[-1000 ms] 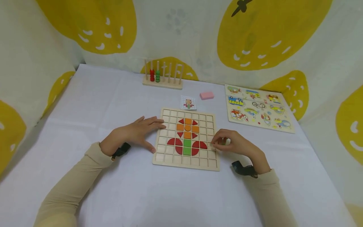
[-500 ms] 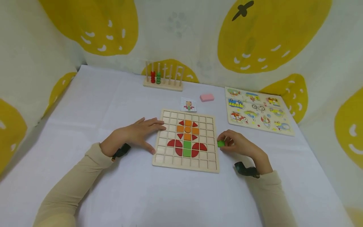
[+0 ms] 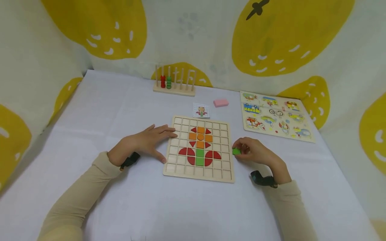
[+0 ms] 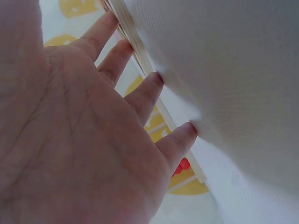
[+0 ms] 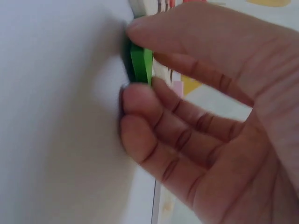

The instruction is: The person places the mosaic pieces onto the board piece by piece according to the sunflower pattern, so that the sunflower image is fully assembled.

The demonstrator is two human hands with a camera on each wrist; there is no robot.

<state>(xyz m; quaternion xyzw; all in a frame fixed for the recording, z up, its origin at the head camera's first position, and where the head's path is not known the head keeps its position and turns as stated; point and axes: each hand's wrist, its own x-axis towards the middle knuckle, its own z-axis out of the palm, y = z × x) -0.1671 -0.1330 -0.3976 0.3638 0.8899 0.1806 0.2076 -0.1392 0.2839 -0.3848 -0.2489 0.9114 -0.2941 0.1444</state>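
Observation:
A wooden grid board [image 3: 181,170] lies at the middle of the table, with orange, red and green tiles set in its squares as a flower-like figure. Two green square tiles [image 3: 199,157] form a column low in the figure, between red quarter-round tiles [image 3: 213,154]. My left hand [image 3: 147,140] lies with spread fingers along the board's left edge, its fingertips at the rim and on the cloth. Just off the right edge, my right hand [image 3: 254,151] pinches a green tile [image 5: 141,60] between thumb and fingers, close over the table.
Behind the board lies a small pattern card [image 3: 197,113], with a pink block [image 3: 221,102] near it. A bead stand [image 3: 174,89] with red and green beads is at the back. A picture puzzle board [image 3: 272,129] lies at the back right. Patterned curtains surround the white tablecloth.
My right hand has drawn slightly right, off the board's right edge, and the green tile now shows between its fingers. My left hand has stayed in place.

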